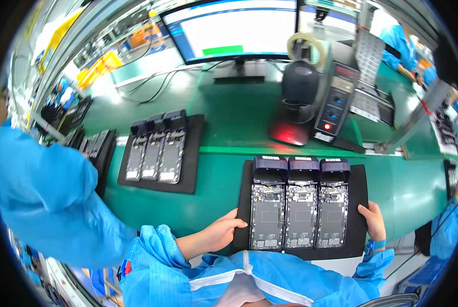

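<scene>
A black flat tray is held level at the near edge of the green bench, between my two hands. My left hand grips its left edge, thumb on top. On the right edge, my right hand holds it the same way. Three opened phones lie side by side on the tray: a left phone, a middle phone and a right phone. Their circuit boards and batteries are exposed, and a dark raised piece stands at the far end of each. My fingers under the tray are hidden.
Another black tray with three opened phones lies to the left. Behind stand a barcode scanner glowing red, a control box with knobs, a tape roll and a monitor. A co-worker's blue sleeve reaches in at left.
</scene>
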`<move>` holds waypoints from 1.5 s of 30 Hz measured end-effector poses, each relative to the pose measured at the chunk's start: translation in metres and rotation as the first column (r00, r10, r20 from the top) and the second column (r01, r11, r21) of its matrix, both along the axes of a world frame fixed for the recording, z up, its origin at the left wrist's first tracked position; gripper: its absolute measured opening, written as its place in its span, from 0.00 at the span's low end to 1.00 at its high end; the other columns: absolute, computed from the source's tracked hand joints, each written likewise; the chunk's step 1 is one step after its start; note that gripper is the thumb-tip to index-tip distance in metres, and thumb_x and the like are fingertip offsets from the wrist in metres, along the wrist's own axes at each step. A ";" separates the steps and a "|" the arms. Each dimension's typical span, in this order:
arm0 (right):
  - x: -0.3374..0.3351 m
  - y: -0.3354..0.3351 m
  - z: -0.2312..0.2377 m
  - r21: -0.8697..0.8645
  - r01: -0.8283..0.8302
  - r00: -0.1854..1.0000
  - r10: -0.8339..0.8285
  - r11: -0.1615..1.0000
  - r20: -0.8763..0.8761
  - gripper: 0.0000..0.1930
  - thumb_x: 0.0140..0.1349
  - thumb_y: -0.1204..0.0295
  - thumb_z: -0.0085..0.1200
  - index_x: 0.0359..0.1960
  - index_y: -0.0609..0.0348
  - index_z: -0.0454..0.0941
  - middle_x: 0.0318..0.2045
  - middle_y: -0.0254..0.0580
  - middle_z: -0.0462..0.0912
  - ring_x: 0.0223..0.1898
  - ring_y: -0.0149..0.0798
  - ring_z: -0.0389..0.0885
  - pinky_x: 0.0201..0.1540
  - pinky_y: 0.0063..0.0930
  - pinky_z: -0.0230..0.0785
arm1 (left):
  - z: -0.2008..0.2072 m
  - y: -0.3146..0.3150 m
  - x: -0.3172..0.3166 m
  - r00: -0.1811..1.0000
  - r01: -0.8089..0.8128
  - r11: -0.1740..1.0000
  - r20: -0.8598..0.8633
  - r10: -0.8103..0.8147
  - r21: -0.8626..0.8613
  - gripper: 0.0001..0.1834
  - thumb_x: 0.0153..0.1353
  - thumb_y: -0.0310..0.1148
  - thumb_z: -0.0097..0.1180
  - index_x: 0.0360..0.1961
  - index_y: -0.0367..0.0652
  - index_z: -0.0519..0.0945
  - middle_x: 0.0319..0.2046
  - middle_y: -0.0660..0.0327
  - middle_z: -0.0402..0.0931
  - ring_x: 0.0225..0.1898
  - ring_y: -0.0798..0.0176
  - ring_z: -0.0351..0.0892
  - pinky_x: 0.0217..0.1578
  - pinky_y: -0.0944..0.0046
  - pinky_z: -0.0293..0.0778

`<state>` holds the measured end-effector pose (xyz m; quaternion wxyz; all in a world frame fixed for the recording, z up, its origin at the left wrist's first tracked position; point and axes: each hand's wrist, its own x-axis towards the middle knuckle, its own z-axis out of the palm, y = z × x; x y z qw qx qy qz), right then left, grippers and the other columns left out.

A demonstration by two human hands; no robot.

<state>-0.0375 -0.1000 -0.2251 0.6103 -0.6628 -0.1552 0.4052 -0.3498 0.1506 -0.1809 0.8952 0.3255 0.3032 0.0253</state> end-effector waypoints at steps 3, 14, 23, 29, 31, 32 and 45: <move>-0.016 0.004 0.007 -0.018 0.133 0.991 -0.133 0.991 0.008 0.12 0.54 0.75 0.46 0.39 0.68 0.72 0.30 0.38 0.78 0.30 0.27 0.75 0.32 0.20 0.68 | -0.009 0.014 0.012 0.991 0.130 0.987 -0.043 -0.126 0.090 0.31 0.51 0.22 0.41 0.58 0.42 0.51 0.55 0.57 0.56 0.55 0.60 0.59 0.54 0.60 0.59; -0.108 -0.099 -0.074 0.327 0.711 0.643 -0.763 0.623 0.056 0.13 0.52 0.79 0.46 0.40 0.70 0.70 0.32 0.45 0.78 0.28 0.33 0.79 0.31 0.22 0.73 | -0.102 0.041 0.144 0.778 0.503 0.856 0.367 -0.510 0.122 0.30 0.51 0.30 0.39 0.59 0.41 0.54 0.53 0.58 0.62 0.53 0.60 0.62 0.54 0.60 0.58; -0.015 -0.160 -0.132 0.410 0.873 0.254 -0.964 0.264 0.081 0.10 0.50 0.70 0.52 0.33 0.63 0.74 0.25 0.37 0.77 0.25 0.31 0.75 0.28 0.21 0.68 | -0.125 -0.025 0.332 0.797 0.404 0.909 0.524 -0.299 -0.097 0.27 0.55 0.32 0.42 0.56 0.37 0.55 0.52 0.54 0.63 0.51 0.59 0.63 0.54 0.60 0.57; 0.140 -0.095 -0.141 0.523 0.852 0.026 -0.999 0.006 -0.031 0.11 0.51 0.69 0.51 0.32 0.65 0.74 0.25 0.40 0.76 0.26 0.35 0.74 0.30 0.27 0.67 | -0.102 0.026 0.272 0.728 0.471 0.824 0.390 -0.564 0.313 0.18 0.56 0.33 0.45 0.48 0.38 0.65 0.48 0.51 0.67 0.47 0.58 0.67 0.49 0.59 0.64; 0.191 -0.037 -0.126 0.454 0.887 0.041 -0.995 0.079 0.093 0.17 0.53 0.63 0.49 0.35 0.68 0.73 0.30 0.45 0.76 0.30 0.38 0.75 0.34 0.29 0.67 | -0.103 0.054 0.214 0.759 0.466 0.798 0.291 -0.583 0.383 0.18 0.56 0.32 0.44 0.47 0.38 0.66 0.45 0.51 0.69 0.43 0.58 0.71 0.47 0.58 0.66; 0.216 -0.035 -0.122 0.310 0.935 0.091 -0.960 0.174 0.264 0.23 0.54 0.58 0.46 0.38 0.71 0.71 0.34 0.51 0.76 0.34 0.42 0.75 0.38 0.31 0.67 | -0.107 0.062 0.194 0.745 0.511 0.769 0.249 -0.619 0.383 0.18 0.56 0.31 0.44 0.47 0.38 0.67 0.45 0.51 0.70 0.41 0.58 0.72 0.46 0.58 0.67; 0.182 0.085 -0.096 0.263 0.864 -0.226 -0.136 0.430 0.965 0.18 0.44 0.62 0.49 0.39 0.46 0.77 0.40 0.43 0.75 0.47 0.46 0.68 0.46 0.44 0.59 | -0.113 0.218 -0.151 0.682 -0.283 0.030 0.179 0.710 0.959 0.08 0.54 0.28 0.47 0.34 0.36 0.73 0.34 0.59 0.73 0.36 0.68 0.69 0.39 0.72 0.64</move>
